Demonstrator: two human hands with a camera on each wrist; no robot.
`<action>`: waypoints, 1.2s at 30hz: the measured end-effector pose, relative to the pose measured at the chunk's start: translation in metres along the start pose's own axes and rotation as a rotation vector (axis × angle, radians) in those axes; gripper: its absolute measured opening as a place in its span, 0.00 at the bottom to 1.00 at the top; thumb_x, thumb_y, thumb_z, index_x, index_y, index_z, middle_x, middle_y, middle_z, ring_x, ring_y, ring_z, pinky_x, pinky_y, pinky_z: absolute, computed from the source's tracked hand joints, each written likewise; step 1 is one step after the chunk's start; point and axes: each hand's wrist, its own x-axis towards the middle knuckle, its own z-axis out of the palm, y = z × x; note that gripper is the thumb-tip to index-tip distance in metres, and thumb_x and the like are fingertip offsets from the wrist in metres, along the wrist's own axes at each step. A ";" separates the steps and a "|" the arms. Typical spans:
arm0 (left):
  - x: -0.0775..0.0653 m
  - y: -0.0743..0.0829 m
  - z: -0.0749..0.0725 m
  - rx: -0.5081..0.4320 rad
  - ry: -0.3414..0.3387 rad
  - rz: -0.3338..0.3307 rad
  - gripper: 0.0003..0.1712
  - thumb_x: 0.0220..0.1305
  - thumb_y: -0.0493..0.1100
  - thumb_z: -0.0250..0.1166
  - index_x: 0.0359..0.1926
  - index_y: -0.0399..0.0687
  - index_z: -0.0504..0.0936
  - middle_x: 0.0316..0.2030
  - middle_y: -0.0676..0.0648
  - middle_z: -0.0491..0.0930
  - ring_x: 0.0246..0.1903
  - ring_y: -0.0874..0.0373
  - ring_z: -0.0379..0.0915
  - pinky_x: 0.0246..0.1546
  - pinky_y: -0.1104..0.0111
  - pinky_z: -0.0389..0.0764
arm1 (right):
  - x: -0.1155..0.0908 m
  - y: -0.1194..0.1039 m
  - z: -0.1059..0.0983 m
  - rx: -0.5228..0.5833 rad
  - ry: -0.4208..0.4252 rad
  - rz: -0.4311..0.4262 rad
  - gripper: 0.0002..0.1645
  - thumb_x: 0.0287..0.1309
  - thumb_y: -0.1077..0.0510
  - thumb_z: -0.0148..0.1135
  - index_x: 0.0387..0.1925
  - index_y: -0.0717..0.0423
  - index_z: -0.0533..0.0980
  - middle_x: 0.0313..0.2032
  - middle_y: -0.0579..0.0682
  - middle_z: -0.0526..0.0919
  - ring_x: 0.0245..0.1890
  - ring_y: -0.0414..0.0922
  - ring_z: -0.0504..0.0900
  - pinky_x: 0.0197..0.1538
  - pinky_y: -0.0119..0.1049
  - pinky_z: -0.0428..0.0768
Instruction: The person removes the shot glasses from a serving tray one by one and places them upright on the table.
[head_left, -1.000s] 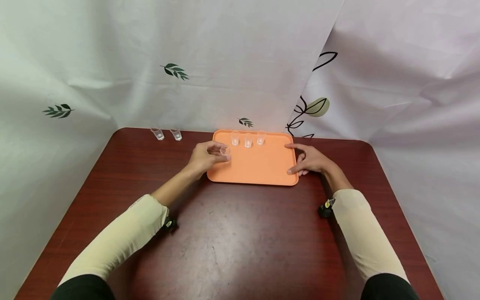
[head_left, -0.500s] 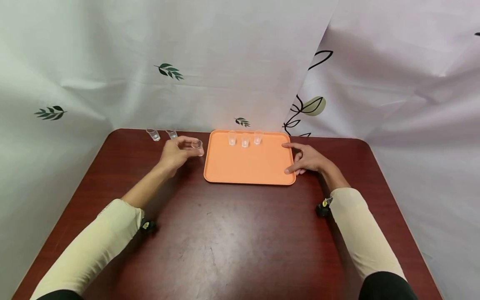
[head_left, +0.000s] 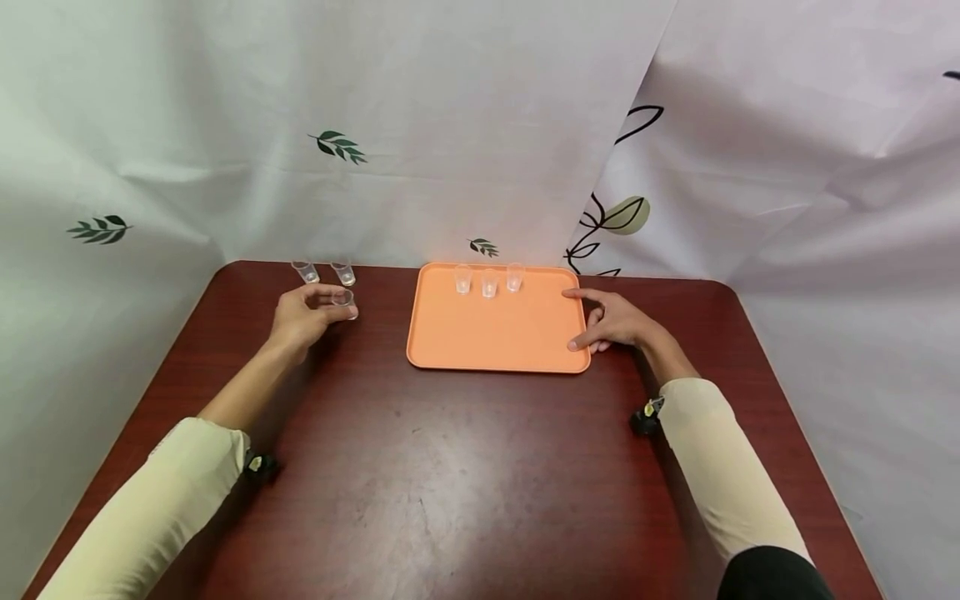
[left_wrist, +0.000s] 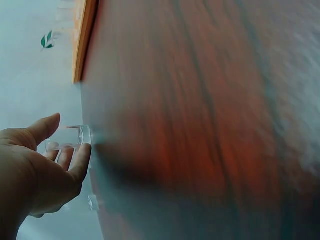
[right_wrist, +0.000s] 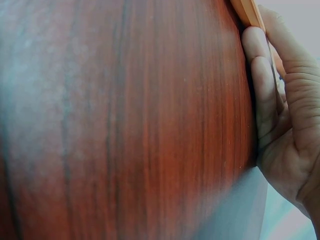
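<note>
My left hand (head_left: 306,317) pinches a small clear cup (head_left: 347,305) between thumb and fingers, above the table left of the tray. In the left wrist view, the held cup (left_wrist: 72,136) is upright relative to the table, its base close to the tabletop; contact cannot be told. At the right end of the orange tray (head_left: 495,346), my right hand (head_left: 618,321) grips the rim. Its thumb lies over the tray and other fingers curl against the outer side, as the right wrist view shows. Three clear cups, one of them the middle cup (head_left: 489,284), stand along the tray's back.
Two more clear cups, a left one (head_left: 306,272) and a right one (head_left: 344,273), stand at the table's back left edge, just behind my left hand. A white leaf-patterned curtain (head_left: 420,167) hangs behind the dark red-brown table (head_left: 450,467).
My left hand has moved left from over the tray's left end, carrying the cup, to in front of the two back-left cups. My right hand stays on the tray rim.
</note>
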 end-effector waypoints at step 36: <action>0.043 -0.028 -0.082 -0.370 0.223 -0.091 0.15 0.64 0.26 0.79 0.37 0.52 0.91 0.29 0.69 0.90 0.31 0.77 0.87 0.38 0.82 0.89 | 0.002 0.002 -0.001 0.007 -0.002 -0.001 0.65 0.53 0.64 0.91 0.87 0.48 0.65 0.21 0.49 0.83 0.17 0.40 0.83 0.25 0.32 0.86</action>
